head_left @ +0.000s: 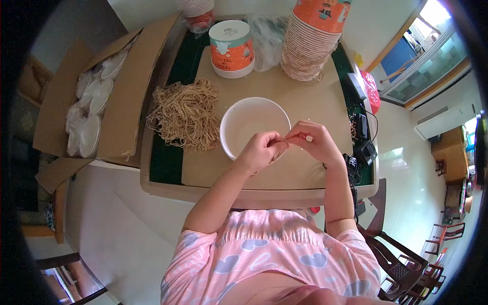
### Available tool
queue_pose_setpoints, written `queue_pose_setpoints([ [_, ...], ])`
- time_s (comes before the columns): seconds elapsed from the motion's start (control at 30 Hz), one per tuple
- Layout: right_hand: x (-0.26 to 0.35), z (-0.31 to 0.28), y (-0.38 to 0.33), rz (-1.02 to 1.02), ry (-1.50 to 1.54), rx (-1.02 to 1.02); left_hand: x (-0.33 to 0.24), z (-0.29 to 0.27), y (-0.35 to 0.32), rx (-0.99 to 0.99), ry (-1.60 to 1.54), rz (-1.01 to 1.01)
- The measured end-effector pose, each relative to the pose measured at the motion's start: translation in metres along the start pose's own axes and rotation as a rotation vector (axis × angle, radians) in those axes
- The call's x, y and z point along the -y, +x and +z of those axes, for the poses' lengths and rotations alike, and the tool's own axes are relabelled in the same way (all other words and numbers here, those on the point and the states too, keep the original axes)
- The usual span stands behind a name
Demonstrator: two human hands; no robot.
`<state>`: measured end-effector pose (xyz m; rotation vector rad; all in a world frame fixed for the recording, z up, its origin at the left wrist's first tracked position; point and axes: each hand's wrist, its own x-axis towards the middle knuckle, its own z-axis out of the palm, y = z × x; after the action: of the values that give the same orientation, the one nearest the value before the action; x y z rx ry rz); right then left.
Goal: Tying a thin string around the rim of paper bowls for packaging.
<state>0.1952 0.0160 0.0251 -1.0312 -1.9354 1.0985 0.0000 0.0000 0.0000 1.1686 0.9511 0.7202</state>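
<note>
Over the near right rim of an open white bucket, my two hands meet fingertip to fingertip. My left hand is closed in a pinch on a thin tan cord, part of which shows below its fingers. Thumb and forefinger of my right hand pinch together right beside the left fingertips, apparently on the same cord; the exact grip is too small to make out. To the left of the bucket lies a loose, tangled heap of tan cords.
Behind the bucket stand an upturned orange and teal paper bucket stack, a clear plastic bag and a tall stack of nested buckets. A cardboard box with wrapped white discs sits left. Black adapters and cables line the right edge.
</note>
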Motion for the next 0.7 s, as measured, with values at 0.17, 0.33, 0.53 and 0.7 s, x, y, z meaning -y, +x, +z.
queue_pose_setpoints([
  [0.17,0.010,0.003,0.004,-0.046,-0.230,0.006,-0.001,0.005,-0.002,-0.084,-0.045,0.014],
  [0.33,0.006,0.012,0.010,-0.152,-0.282,0.000,0.005,-0.012,-0.009,-0.251,0.108,0.252],
  [0.53,0.010,0.023,0.014,-0.172,-0.259,0.008,-0.003,-0.021,-0.019,-0.184,0.442,0.203],
  [0.7,0.005,0.023,0.018,-0.190,-0.331,0.013,0.006,-0.019,-0.013,-0.168,0.248,0.119],
])
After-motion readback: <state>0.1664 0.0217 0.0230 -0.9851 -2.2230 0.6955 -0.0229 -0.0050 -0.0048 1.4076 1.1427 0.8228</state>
